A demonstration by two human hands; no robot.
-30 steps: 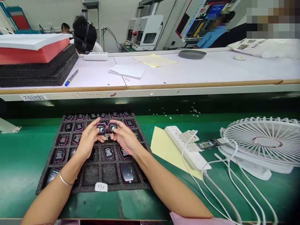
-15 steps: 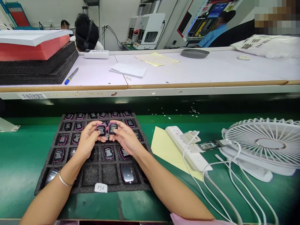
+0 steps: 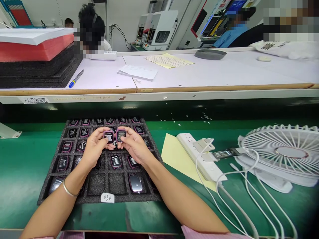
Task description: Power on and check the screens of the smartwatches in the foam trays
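A black foam tray with square pockets lies on the green belt, holding several small purple-rimmed watch bodies with lit screens. My left hand is closed on one watch body held above the tray. My right hand pinches a second watch body right beside it, the two nearly touching. Both screens face me. One watch body in the front row lies with its grey back up. A white label reading 030 sits on the tray's front edge.
A yellow sheet, a white power strip with trailing cables and a white fan lie to the right. A raised white shelf behind carries foam stacks, papers and a pen. Other people sit beyond it.
Both hands have lifted the two watch bodies slightly and kept them side by side; the screens changed from a graphic to text. The view shifted a little.
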